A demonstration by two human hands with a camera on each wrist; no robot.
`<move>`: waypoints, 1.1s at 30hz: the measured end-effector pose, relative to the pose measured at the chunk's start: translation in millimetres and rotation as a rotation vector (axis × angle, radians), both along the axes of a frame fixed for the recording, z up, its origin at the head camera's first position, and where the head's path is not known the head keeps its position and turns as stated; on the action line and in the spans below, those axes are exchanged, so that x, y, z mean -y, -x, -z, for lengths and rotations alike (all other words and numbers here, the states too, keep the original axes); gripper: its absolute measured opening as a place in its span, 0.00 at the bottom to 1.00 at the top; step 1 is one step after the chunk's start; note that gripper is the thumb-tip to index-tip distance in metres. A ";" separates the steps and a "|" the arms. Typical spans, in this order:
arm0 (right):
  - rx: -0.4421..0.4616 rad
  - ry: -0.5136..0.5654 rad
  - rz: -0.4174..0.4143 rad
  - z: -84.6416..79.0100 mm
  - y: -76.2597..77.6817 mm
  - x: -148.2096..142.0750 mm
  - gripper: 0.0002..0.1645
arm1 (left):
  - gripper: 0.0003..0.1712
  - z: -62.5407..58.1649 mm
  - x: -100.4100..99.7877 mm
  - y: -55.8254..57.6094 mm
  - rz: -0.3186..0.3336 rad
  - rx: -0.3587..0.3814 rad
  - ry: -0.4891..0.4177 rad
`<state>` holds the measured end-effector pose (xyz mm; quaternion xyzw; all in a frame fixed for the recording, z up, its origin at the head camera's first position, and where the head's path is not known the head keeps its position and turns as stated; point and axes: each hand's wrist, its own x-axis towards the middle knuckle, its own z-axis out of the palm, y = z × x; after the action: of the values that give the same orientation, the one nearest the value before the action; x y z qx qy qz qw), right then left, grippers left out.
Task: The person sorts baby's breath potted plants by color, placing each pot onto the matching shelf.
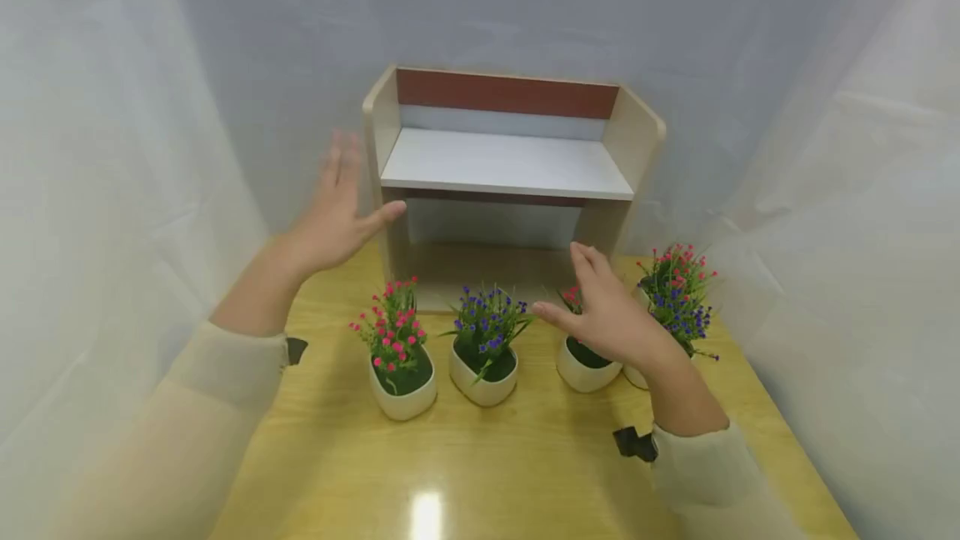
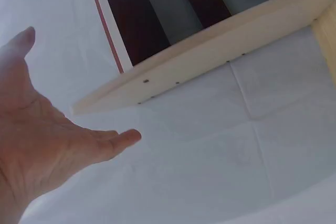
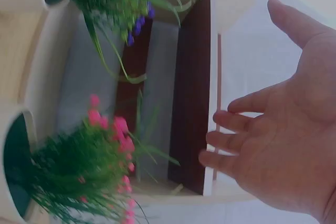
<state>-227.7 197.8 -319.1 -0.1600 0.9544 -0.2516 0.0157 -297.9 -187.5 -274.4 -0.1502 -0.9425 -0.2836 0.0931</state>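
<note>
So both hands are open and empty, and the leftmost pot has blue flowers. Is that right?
Not quite: the flowers' colour is wrong. The head view shows that the leftmost pot has pink flowers. The rest is right: the left hand and the right hand are both open and empty.

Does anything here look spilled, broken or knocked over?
Nothing stands out. The shelf looks intact, the leftmost pink-flowered pot and the blue-flowered pot next to it stand upright, and no spill shows on the table. The right hand partly hides the pots at right, so I can't fully judge those.
</note>
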 end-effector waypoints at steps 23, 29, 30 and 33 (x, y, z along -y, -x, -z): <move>0.173 0.017 -0.069 105.0 -19.5 33.1 0.58 | 0.67 3.1 24.2 83.6 -0.031 0.221 -0.550; 0.152 0.130 -0.048 139.1 -13.2 38.8 0.64 | 0.63 12.8 15.5 100.8 -0.004 0.190 -0.594; 0.164 0.168 -0.044 143.6 -12.4 39.5 0.65 | 0.62 14.1 13.5 102.5 0.008 0.185 -0.609; 0.211 0.318 -0.069 156.9 -7.2 40.9 0.66 | 0.56 18.9 6.9 106.7 0.041 0.191 -0.626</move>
<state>-220.5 156.9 -476.0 -0.1657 0.8897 -0.4139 0.0986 -404.6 -194.4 -293.3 -0.1059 -0.8109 -0.5741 0.0403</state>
